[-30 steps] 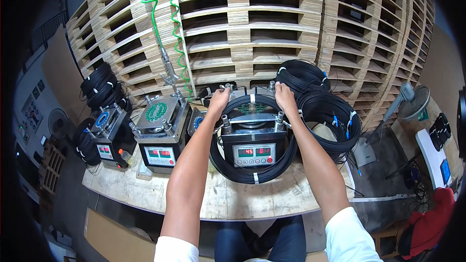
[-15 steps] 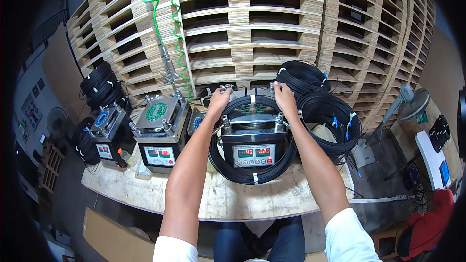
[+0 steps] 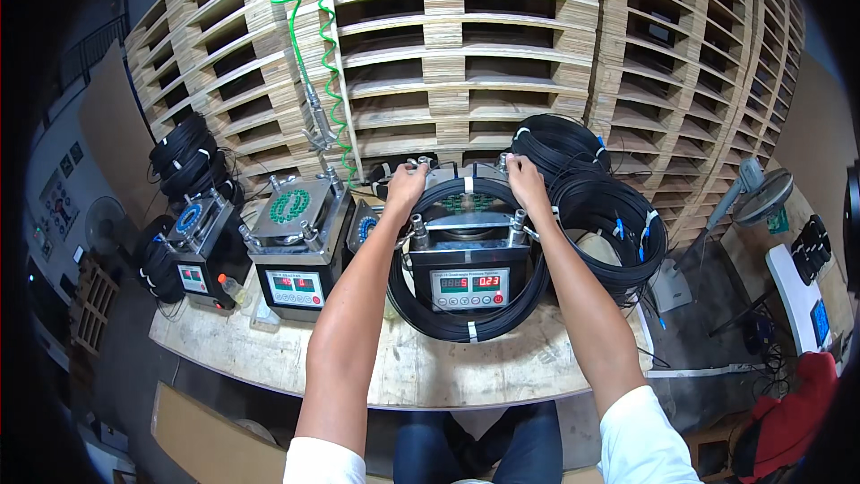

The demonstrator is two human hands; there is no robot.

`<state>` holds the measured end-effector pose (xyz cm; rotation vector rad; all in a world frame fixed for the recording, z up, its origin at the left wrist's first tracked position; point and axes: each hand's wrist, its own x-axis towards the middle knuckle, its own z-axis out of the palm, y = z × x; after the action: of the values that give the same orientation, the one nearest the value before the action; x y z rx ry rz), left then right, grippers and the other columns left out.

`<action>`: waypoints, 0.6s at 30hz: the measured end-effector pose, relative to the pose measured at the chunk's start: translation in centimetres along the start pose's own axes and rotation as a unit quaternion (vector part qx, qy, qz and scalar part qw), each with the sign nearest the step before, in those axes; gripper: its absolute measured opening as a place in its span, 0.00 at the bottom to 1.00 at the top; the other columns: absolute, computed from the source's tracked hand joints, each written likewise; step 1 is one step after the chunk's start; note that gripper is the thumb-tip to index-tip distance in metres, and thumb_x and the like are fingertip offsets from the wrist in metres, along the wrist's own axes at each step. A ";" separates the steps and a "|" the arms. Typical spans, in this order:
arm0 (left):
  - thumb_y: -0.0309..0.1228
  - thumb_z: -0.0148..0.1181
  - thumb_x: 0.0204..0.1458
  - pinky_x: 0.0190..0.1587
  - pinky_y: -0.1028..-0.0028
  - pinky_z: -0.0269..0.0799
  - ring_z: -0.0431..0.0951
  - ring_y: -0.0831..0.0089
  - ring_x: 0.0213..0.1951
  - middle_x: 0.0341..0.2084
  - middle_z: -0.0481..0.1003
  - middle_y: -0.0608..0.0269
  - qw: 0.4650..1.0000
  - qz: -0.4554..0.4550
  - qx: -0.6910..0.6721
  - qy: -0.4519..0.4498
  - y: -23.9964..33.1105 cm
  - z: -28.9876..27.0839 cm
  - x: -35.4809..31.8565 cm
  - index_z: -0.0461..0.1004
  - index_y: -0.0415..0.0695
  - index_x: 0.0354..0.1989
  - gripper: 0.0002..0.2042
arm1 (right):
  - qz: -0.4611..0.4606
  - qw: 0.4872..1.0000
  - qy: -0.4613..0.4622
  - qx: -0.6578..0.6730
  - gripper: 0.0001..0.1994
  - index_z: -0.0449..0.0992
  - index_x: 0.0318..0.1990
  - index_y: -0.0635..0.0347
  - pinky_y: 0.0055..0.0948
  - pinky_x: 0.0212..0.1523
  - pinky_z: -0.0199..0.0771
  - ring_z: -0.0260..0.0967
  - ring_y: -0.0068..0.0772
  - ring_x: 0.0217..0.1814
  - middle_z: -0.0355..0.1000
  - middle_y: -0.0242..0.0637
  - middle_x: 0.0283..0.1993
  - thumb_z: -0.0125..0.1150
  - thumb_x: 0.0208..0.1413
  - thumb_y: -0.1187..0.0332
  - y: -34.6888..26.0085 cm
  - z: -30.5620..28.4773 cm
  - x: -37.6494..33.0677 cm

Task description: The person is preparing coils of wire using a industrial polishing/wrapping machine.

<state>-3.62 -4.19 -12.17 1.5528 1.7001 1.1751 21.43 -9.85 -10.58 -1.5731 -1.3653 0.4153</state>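
Both my arms reach forward over a polishing machine (image 3: 470, 280) with a red digital display, a row of buttons and a metal top. My left hand (image 3: 408, 185) is closed at its far left corner post (image 3: 424, 162). At the far right corner post (image 3: 503, 161), my right hand (image 3: 523, 179) is closed in the same way, thumb and fingers on the knob. A large coil of black cable (image 3: 475, 329), bound with white ties, loops around the machine. Behind the coil's upper part, green fittings show on the machine's top plate (image 3: 466, 203).
To the left stand two similar machines, one with a ring of green fittings (image 3: 293, 205), one with blue (image 3: 189, 218). An air gun (image 3: 320, 130) dangles from a green coiled hose. More cable coils (image 3: 609, 224) lie right of the wooden worktop (image 3: 242, 354). Stacked pallets (image 3: 466, 72) rise behind.
The hanging air gun has swung slightly right. Digits on the machine displays have changed. Both hands remain at the two far posts, almost unmoved.
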 end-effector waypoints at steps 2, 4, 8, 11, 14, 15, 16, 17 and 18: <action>0.48 0.55 0.57 0.54 0.67 0.67 0.76 0.62 0.48 0.46 0.77 0.49 1.000 0.004 -0.003 -0.007 0.5 -0.1 -0.4 0.72 0.34 0.55 0.29 | 0.019 1.000 0.009 -0.003 0.26 0.75 0.52 0.63 0.46 0.58 0.67 0.67 0.66 0.58 0.74 0.61 0.50 0.45 0.66 0.47 -0.1 -0.2 -0.1; 0.48 0.55 0.57 0.54 0.67 0.67 0.76 0.62 0.48 0.46 0.77 0.49 1.000 0.009 -0.006 -0.013 0.9 -0.3 -0.8 0.72 0.34 0.56 0.29 | 0.032 0.999 0.007 -0.015 0.26 0.75 0.52 0.60 0.48 0.58 0.67 0.68 0.65 0.58 0.74 0.60 0.51 0.45 0.65 0.45 -0.2 -0.4 -0.1; 0.49 0.55 0.56 0.54 0.68 0.67 0.76 0.63 0.48 0.46 0.77 0.49 0.999 -0.001 -0.013 -0.047 0.9 -1.0 -0.6 0.72 0.34 0.56 0.29 | 0.083 0.994 -0.014 -0.065 0.27 0.75 0.54 0.56 0.50 0.59 0.67 0.68 0.63 0.59 0.72 0.59 0.54 0.44 0.64 0.43 -1.5 -0.8 -0.7; 0.49 0.55 0.56 0.54 0.68 0.67 0.75 0.63 0.48 0.46 0.77 0.50 0.998 -0.017 -0.015 -0.056 1.1 -0.5 -0.7 0.72 0.34 0.56 0.29 | 0.051 0.997 0.006 -0.060 0.27 0.76 0.49 0.65 0.49 0.59 0.66 0.67 0.67 0.58 0.73 0.64 0.50 0.43 0.66 0.47 -0.1 -0.3 0.1; 0.48 0.55 0.56 0.53 0.69 0.67 0.76 0.63 0.48 0.45 0.78 0.50 0.999 -0.015 -0.016 -0.046 0.9 -0.1 -0.3 0.72 0.34 0.55 0.29 | 0.005 0.999 -0.023 -0.040 0.27 0.75 0.49 0.65 0.49 0.59 0.66 0.66 0.68 0.58 0.73 0.63 0.50 0.42 0.66 0.48 0.8 -0.3 0.7; 0.48 0.55 0.55 0.53 0.69 0.68 0.76 0.64 0.47 0.45 0.78 0.51 0.999 -0.011 -0.017 -0.042 0.7 -0.1 -0.1 0.72 0.34 0.55 0.29 | 0.005 0.999 -0.023 -0.040 0.27 0.75 0.49 0.65 0.49 0.59 0.66 0.66 0.68 0.58 0.73 0.63 0.50 0.42 0.66 0.48 1.0 -0.2 0.8; 0.48 0.55 0.55 0.53 0.69 0.68 0.76 0.64 0.47 0.45 0.78 0.51 0.999 -0.011 -0.017 -0.040 0.4 -0.1 0.0 0.72 0.34 0.55 0.29 | -0.001 1.000 -0.016 -0.025 0.27 0.75 0.49 0.65 0.49 0.58 0.66 0.67 0.68 0.58 0.73 0.62 0.50 0.42 0.67 0.48 0.9 0.0 0.6; 0.48 0.56 0.55 0.52 0.69 0.68 0.77 0.64 0.46 0.44 0.78 0.51 1.000 -0.001 -0.013 -0.022 0.1 0.0 0.1 0.72 0.34 0.55 0.29 | -0.006 1.000 -0.008 -0.011 0.26 0.75 0.49 0.65 0.48 0.57 0.67 0.67 0.68 0.57 0.73 0.61 0.50 0.42 0.67 0.48 0.9 0.1 0.6; 0.48 0.56 0.55 0.52 0.69 0.69 0.77 0.64 0.45 0.43 0.78 0.51 1.000 0.009 -0.009 -0.005 -0.2 -0.1 0.2 0.72 0.34 0.55 0.29 | -0.007 1.000 -0.009 -0.010 0.26 0.75 0.49 0.65 0.48 0.57 0.67 0.67 0.68 0.57 0.73 0.61 0.50 0.42 0.67 0.48 0.7 0.2 0.6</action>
<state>-3.79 -3.96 -12.24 1.5642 1.6689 1.1870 21.86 -9.18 -11.11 -1.5787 -1.3976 0.4082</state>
